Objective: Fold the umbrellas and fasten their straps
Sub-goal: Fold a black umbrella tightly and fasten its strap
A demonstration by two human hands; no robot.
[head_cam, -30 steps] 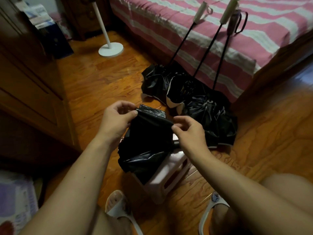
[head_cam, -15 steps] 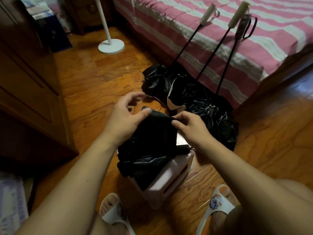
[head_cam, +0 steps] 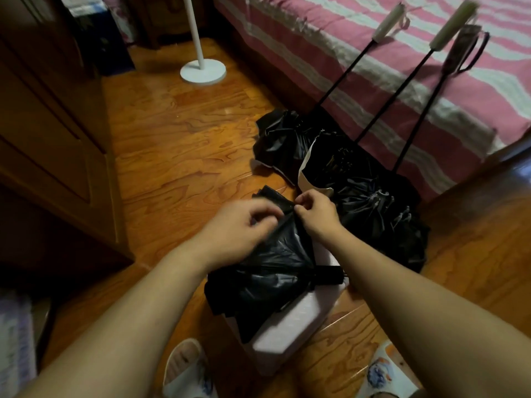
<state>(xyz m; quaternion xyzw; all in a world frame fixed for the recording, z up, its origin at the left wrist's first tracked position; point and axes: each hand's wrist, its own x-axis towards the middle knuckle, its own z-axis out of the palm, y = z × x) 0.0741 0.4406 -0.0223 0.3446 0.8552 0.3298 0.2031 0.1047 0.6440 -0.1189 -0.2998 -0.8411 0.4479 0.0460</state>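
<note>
Striped bed (head_cam: 373, 38) across our upper right, three unfolded umbrellas (head_cam: 359, 179) leaning on it at centre right; black umbrella (head_cam: 273, 268) we fold lies on pale stool (head_cam: 290, 328) at lower centre; our left hand (head_cam: 238, 228) curled gripping its canopy, our right hand (head_cam: 316, 211) pinching the fabric edge

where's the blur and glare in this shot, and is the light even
Head view: the left hand is motion-smeared, the right hand sharper on the black umbrella; the umbrella handles on the bed look soft; lamp glare streaks the wood floor; the wardrobe side falls dark.
</note>
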